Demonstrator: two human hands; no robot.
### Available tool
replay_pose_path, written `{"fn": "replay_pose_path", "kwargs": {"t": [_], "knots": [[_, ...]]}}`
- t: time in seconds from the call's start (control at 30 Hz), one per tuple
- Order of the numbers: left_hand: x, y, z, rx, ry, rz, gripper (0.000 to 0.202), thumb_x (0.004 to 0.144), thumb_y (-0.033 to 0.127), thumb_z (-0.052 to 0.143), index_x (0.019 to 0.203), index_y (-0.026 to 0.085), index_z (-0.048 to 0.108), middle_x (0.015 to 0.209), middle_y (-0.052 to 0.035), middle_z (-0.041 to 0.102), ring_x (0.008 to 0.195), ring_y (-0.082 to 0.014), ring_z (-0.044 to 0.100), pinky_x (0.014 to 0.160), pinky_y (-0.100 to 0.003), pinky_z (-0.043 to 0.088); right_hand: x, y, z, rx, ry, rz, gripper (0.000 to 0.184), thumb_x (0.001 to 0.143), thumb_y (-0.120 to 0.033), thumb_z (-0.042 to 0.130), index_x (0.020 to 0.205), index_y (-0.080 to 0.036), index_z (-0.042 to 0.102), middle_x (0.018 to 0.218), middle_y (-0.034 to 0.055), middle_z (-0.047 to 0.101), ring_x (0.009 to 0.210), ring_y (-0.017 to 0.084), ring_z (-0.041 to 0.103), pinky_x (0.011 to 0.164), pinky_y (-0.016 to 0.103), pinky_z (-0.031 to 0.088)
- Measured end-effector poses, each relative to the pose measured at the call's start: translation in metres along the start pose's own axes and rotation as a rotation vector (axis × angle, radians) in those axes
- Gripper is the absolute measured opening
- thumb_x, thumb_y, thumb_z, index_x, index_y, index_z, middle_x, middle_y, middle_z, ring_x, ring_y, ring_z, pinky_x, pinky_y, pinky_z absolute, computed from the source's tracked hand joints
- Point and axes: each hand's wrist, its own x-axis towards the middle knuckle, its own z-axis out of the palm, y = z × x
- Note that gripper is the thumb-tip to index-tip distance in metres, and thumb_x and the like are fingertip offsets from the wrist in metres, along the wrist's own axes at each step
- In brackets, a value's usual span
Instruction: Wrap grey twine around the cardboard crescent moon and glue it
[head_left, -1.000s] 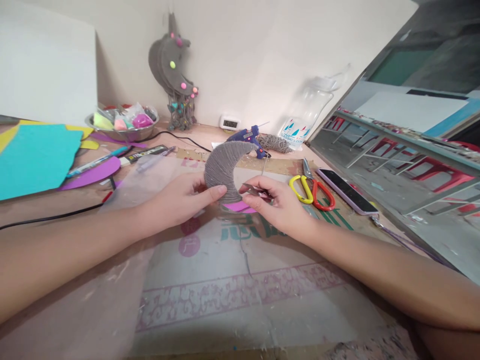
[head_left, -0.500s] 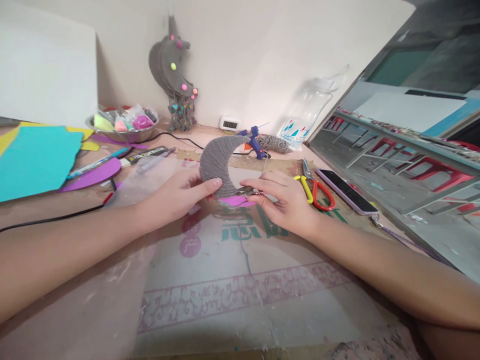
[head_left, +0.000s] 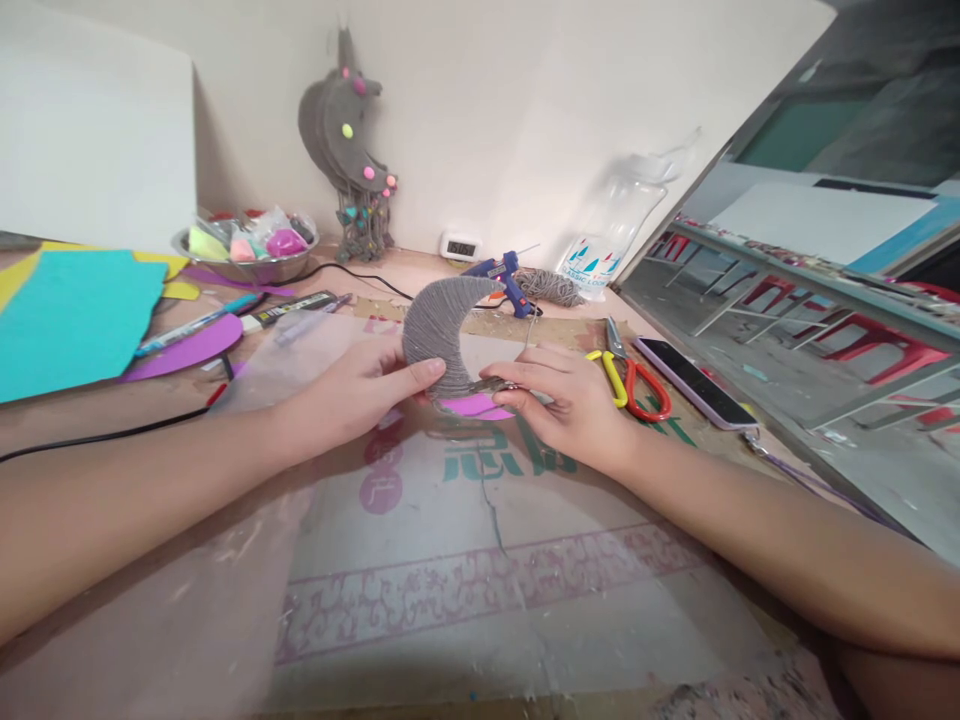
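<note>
A crescent moon wrapped in grey yarn (head_left: 439, 328) stands upright above the table. My left hand (head_left: 352, 392) grips its lower part, thumb pressed on the front. My right hand (head_left: 571, 400) pinches the grey yarn strand at the crescent's bottom tip, fingers closed. The unwrapped purple end of the crescent (head_left: 474, 406) shows just under both hands. A loose ball of grey yarn (head_left: 549, 287) lies behind, by the blue glue gun (head_left: 501, 276).
Scissors with yellow and red handles (head_left: 628, 378) and a phone (head_left: 688, 379) lie to the right. A steel bowl of coloured bits (head_left: 244, 250), pens (head_left: 196, 322), a teal sheet (head_left: 71, 315) and purple foam (head_left: 184, 348) sit at the left. Finished grey moons (head_left: 346, 150) lean against the wall.
Both hands shifted slightly left and up with the crescent, and my right hand closed in on its bottom tip, covering part of the scissors' yellow handle.
</note>
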Motion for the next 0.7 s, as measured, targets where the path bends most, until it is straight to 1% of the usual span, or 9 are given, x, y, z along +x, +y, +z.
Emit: {"fn": "replay_pose_path", "kwargs": {"t": [0.13, 0.2, 0.27, 0.37, 0.43, 0.57, 0.7], "knots": [[0.0011, 0.0006, 0.0006, -0.009, -0.003, 0.004, 0.031, 0.088, 0.037, 0.049, 0.065, 0.017, 0.048, 0.047, 0.0054, 0.047, 0.036, -0.0079, 0.046, 0.034, -0.019, 0.038, -0.0002, 0.0015, 0.0014, 0.005, 0.01, -0.01, 0.022, 0.088, -0.028, 0.057, 0.103, -0.016, 0.068, 0.074, 0.0035, 0.064, 0.067, 0.014, 0.054, 0.063, 0.027, 0.041], [0.001, 0.0011, 0.001, -0.014, 0.001, 0.019, 0.028, 0.088, 0.035, 0.049, 0.067, 0.017, 0.05, 0.048, 0.0055, 0.048, 0.037, -0.0072, 0.046, 0.035, -0.018, 0.038, -0.0004, 0.0018, 0.0019, 0.024, 0.015, -0.009, 0.021, 0.088, -0.027, 0.058, 0.102, -0.017, 0.068, 0.074, 0.0035, 0.064, 0.067, 0.014, 0.054, 0.063, 0.027, 0.041], [0.0002, 0.0014, 0.0012, -0.023, 0.009, 0.021, 0.025, 0.088, 0.034, 0.05, 0.07, 0.017, 0.052, 0.048, 0.0058, 0.048, 0.037, -0.0072, 0.046, 0.035, -0.018, 0.039, -0.0007, 0.0012, 0.0017, 0.07, 0.031, 0.021, 0.02, 0.087, -0.026, 0.058, 0.101, -0.016, 0.069, 0.074, 0.0033, 0.063, 0.066, 0.013, 0.054, 0.063, 0.026, 0.041], [-0.0009, 0.0013, 0.0011, -0.056, 0.009, 0.0, 0.024, 0.088, 0.038, 0.05, 0.074, 0.018, 0.052, 0.048, 0.0062, 0.047, 0.034, -0.008, 0.044, 0.032, -0.019, 0.037, -0.0011, -0.0009, 0.0002, 0.138, 0.094, 0.096, 0.019, 0.087, -0.025, 0.059, 0.1, -0.014, 0.068, 0.071, 0.0027, 0.06, 0.064, 0.012, 0.053, 0.062, 0.025, 0.041], [-0.0009, 0.0013, 0.0009, -0.053, 0.007, -0.008, 0.026, 0.088, 0.04, 0.049, 0.075, 0.018, 0.051, 0.047, 0.0062, 0.047, 0.033, -0.0084, 0.043, 0.031, -0.019, 0.037, -0.0014, -0.0025, -0.0009, 0.138, 0.116, 0.092, 0.021, 0.086, -0.025, 0.06, 0.102, -0.014, 0.067, 0.071, 0.0028, 0.059, 0.064, 0.012, 0.053, 0.062, 0.026, 0.042], [0.0, 0.0018, 0.0001, 0.002, 0.017, 0.004, 0.025, 0.087, 0.039, 0.051, 0.072, 0.019, 0.05, 0.046, 0.0058, 0.048, 0.034, -0.0085, 0.045, 0.033, -0.018, 0.037, -0.0012, -0.0046, -0.0015, 0.081, 0.063, 0.016, 0.022, 0.086, -0.027, 0.059, 0.104, -0.015, 0.066, 0.076, 0.0041, 0.062, 0.066, 0.013, 0.054, 0.064, 0.027, 0.042], [0.0003, 0.001, -0.0007, 0.025, 0.025, 0.026, 0.025, 0.086, 0.039, 0.051, 0.072, 0.019, 0.051, 0.046, 0.0055, 0.049, 0.036, -0.0084, 0.046, 0.034, -0.018, 0.038, -0.0007, -0.0051, -0.0006, 0.019, 0.037, 0.061, 0.024, 0.088, -0.031, 0.057, 0.104, -0.015, 0.065, 0.076, 0.0043, 0.061, 0.066, 0.014, 0.054, 0.064, 0.027, 0.042]]}}
